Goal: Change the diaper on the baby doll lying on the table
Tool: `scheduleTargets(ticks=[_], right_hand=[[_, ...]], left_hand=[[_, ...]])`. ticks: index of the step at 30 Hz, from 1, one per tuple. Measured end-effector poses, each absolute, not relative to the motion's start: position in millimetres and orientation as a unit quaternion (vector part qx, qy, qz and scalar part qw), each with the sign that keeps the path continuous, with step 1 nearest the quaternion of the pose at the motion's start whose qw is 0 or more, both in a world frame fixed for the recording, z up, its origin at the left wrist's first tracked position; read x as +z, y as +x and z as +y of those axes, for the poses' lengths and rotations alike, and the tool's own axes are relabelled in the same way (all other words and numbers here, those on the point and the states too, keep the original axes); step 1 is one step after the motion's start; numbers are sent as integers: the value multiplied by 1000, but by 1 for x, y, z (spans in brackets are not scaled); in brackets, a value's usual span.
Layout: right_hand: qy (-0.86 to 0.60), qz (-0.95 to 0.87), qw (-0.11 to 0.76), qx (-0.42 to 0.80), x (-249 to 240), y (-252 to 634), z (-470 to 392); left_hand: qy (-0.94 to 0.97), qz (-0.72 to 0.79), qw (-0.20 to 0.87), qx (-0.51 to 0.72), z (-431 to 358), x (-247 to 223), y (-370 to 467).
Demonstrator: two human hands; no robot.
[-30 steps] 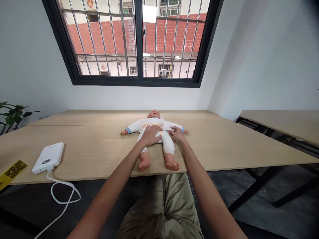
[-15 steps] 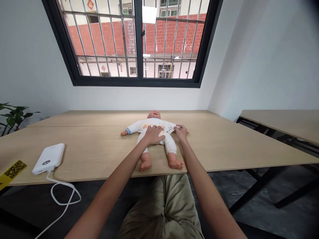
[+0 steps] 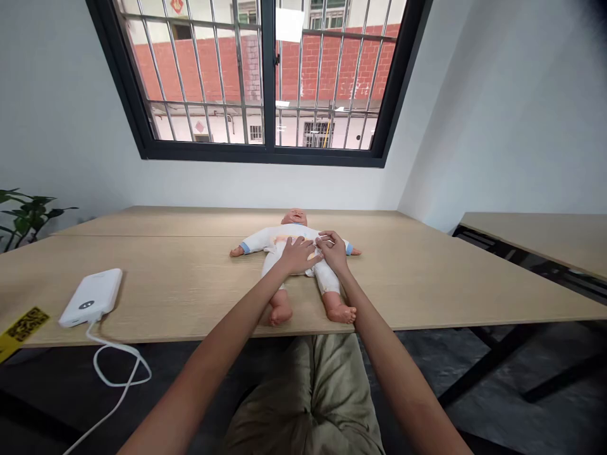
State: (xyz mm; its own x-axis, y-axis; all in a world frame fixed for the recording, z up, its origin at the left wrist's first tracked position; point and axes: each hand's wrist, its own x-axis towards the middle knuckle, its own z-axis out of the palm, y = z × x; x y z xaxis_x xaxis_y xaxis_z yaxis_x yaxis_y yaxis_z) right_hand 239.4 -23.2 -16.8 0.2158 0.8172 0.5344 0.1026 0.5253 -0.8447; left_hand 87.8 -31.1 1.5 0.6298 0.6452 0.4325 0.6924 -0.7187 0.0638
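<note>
A baby doll (image 3: 256, 241) in a white suit with blue cuffs lies on its back on the table, head away from me and bare feet towards me. Around its waist is a white diaper (image 3: 309, 272) with orange markings, largely covered by my hands. My left hand (image 3: 298, 254) rests flat on the diaper's front, fingers spread. Close beside it, my right hand (image 3: 332, 251) is at the doll's waist on the right, fingers bent and thumb near the index finger at the diaper's side. What lies between those fingertips is mostly hidden.
On the left of the wooden table (image 3: 180, 297) lies a white power bank (image 3: 93, 296), its white cable (image 3: 118, 381) hanging over the front edge. A yellow label (image 3: 21, 332) is at the far left, a plant (image 3: 31, 215) behind it. Another table (image 3: 540, 240) stands right.
My right hand has moved left from beside the doll's cuff to its waist, bringing the white flap inward. The blue cuff on the right now shows. My left hand stays on the belly.
</note>
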Motion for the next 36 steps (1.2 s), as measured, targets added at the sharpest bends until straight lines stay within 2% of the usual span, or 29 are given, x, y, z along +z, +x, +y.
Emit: scheduleTargets(ticks=[8, 11, 14, 19, 24, 36], right_hand=[[-387, -553, 681, 286, -20, 236, -17], [-386, -544, 686, 292, -21, 237, -15], [-386, -536, 680, 319, -20, 237, -11], [-406, -536, 650, 354, -14, 228, -2], [-443, -576, 616, 304, -13, 219, 5], [-496, -597, 593, 215, -18, 214, 2]], left_hand=[[-844, -409, -22, -347, -21, 0, 87], [-818, -438, 2, -371, -21, 0, 87], [-811, -460, 16, -362, -21, 2, 85], [-825, -466, -22, -318, -18, 6, 85], [-825, -468, -13, -317, -16, 7, 88], [-820, -477, 3, -316, -18, 2, 89]])
